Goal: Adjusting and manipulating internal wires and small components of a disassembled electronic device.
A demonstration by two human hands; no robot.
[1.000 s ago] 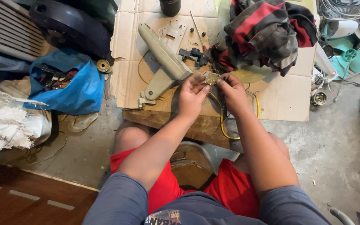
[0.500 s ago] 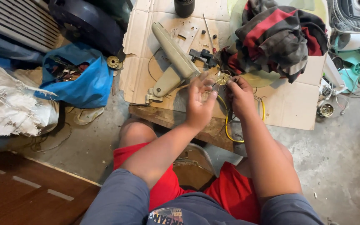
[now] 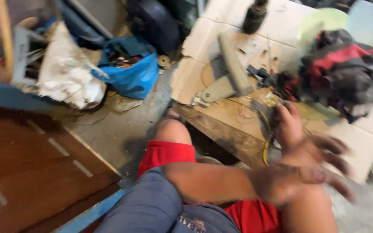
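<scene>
While the flattened cardboard sheet [image 3: 368,142] serves as work surface, a grey-beige plastic housing [image 3: 234,73] lies at its middle, unassembled. At its near edge the right hand [image 3: 288,125] closes on a small brass-coloured part [image 3: 273,100] with yellow wire [image 3: 266,142]. Off that edge, the blurred left hand [image 3: 290,181] hangs spread, empty.

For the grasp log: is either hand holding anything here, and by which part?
The left hand is motion-blurred, fingers spread, apparently empty. The right hand rests by the small brass part and yellow wire; whether it grips either cannot be told.
</scene>
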